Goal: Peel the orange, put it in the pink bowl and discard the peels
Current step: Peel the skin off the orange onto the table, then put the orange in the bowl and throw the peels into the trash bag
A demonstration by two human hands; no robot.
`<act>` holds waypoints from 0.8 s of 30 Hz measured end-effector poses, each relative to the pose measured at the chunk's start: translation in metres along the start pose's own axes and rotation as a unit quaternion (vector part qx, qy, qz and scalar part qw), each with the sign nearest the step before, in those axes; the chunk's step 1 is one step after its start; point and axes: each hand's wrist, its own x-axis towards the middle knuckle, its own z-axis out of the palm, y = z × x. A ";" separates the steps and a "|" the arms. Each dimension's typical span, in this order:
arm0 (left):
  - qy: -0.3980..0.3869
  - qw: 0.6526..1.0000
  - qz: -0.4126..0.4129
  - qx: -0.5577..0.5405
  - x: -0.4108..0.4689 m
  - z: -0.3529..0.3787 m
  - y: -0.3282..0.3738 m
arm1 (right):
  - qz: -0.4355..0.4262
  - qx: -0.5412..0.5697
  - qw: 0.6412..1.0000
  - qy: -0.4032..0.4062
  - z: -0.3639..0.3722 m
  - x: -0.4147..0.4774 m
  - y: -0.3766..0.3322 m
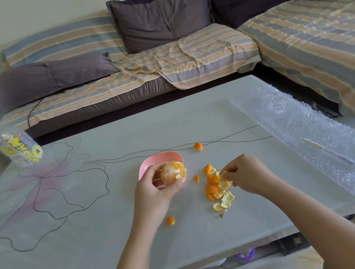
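Note:
My left hand (155, 189) grips a mostly peeled orange (173, 172), with a strip of orange skin still on its right side, just in front of the pink bowl (153, 161). My right hand (245, 174) pinches a piece of peel (223, 174) over the pile of peels (217, 188) on the table. Loose peel bits lie apart: one (198, 146) beyond the bowl, one (196, 178) between the orange and the pile, one (170, 220) near my left wrist.
A clear plastic bottle with a yellow label (16, 145) stands at the table's far left. A sheet of bubble wrap (311, 134) covers the table's right side. A striped sofa with dark cushions (162, 18) runs behind the table (69, 221).

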 end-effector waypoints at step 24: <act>0.078 0.961 -0.004 0.267 0.063 0.018 -0.044 | -0.172 -0.113 0.977 0.062 0.001 0.068 0.004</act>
